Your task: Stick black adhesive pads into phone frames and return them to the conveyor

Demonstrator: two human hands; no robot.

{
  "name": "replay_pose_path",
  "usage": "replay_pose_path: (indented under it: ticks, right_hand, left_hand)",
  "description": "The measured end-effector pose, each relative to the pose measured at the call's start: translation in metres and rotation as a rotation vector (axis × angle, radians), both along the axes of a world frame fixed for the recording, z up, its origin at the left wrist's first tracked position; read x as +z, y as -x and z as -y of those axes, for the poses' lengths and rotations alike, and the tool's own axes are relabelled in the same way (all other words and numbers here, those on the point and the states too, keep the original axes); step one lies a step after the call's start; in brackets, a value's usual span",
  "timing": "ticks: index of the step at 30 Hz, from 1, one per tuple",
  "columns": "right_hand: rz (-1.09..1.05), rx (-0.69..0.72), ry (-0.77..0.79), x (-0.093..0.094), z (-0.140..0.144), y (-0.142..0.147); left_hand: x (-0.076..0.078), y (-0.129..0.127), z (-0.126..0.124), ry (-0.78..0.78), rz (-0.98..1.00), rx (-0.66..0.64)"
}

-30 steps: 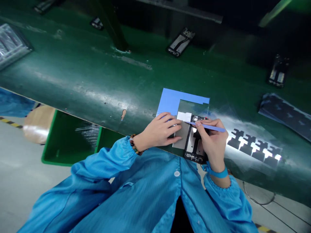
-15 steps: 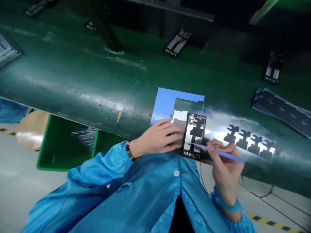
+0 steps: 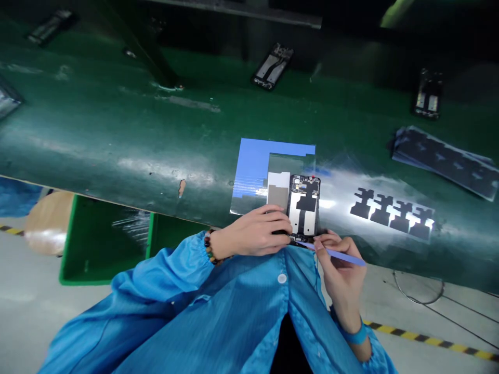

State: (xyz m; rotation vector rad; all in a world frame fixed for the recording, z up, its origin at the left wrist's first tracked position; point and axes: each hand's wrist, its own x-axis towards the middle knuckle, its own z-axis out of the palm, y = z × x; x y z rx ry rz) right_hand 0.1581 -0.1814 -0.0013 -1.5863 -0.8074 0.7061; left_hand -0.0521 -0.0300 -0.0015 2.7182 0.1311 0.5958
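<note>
An open phone frame [image 3: 304, 206] with a black T-shaped part on it lies at the near edge of the green belt [image 3: 117, 130]. My left hand [image 3: 255, 231] rests on its near left corner, fingers curled against the frame. A thin blue stick [image 3: 339, 254] is held in my right hand [image 3: 338, 267], its tip touching the frame's near edge. A grey-and-white sheet [image 3: 277, 189] lies just left of the frame, on top of a blue sheet [image 3: 253, 161].
A clear film with several black T-shaped stickers [image 3: 392, 212] lies to the right. A stack of dark sticker sheets [image 3: 444, 161] sits further right. Two more phone frames [image 3: 272, 66] [image 3: 428, 94] lie far back. A green bin [image 3: 101, 241] stands under the belt.
My right hand with the blue stick came back in from the right to the frame's near edge. My left hand slid down from the grey sheet to the frame's corner.
</note>
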Motion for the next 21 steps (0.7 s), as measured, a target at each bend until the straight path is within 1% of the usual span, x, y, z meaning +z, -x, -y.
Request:
replay_pose_path:
  ticks: [7, 10, 12, 14, 16, 18, 21]
  right_hand:
    - [0.010, 0.008, 0.009, -0.004, 0.004, 0.002]
    - [-0.014, -0.006, -0.036, 0.000, 0.002, -0.008]
    - [-0.021, -0.081, -0.114, 0.004, -0.006, -0.022]
    - [0.022, -0.216, -0.194, 0.006, -0.017, -0.038]
    - [0.077, -0.339, -0.242, 0.004, -0.030, -0.053]
    - [0.101, -0.411, -0.263, 0.000, -0.042, -0.060]
    - [0.114, -0.503, -0.303, -0.008, -0.052, -0.062]
  left_hand:
    - [0.003, -0.003, 0.003, -0.037, -0.002, 0.010]
    - [0.003, -0.001, 0.005, -0.058, -0.001, 0.029]
    - [0.002, 0.002, 0.007, -0.077, -0.001, 0.040]
    - [-0.001, 0.005, 0.012, -0.111, 0.001, 0.058]
    - [-0.005, 0.005, 0.020, -0.137, 0.022, 0.098]
    - [-0.010, 0.003, 0.029, -0.141, 0.070, 0.151]
    - [-0.015, -0.003, 0.040, -0.143, 0.160, 0.212]
